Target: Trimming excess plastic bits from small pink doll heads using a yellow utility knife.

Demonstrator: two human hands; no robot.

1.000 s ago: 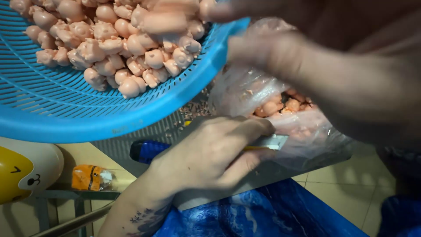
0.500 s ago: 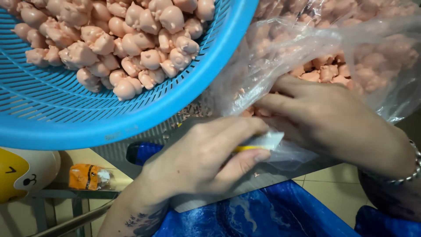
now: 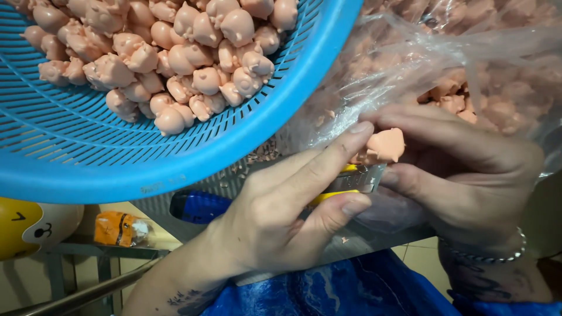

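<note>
Below blue basket [image 3: 117, 169], right hand [image 3: 468, 169] now pinching pink figure [image 3: 383, 144], left hand [image 3: 281, 216] still gripping knife [image 3: 351, 178].

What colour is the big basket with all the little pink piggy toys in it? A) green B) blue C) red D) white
B: the big round basket has a bright blue slotted wall and rim, and a heap of small pink pig-shaped toys lies inside it, above the left hand that holds a yellow-handled cutter.
</note>
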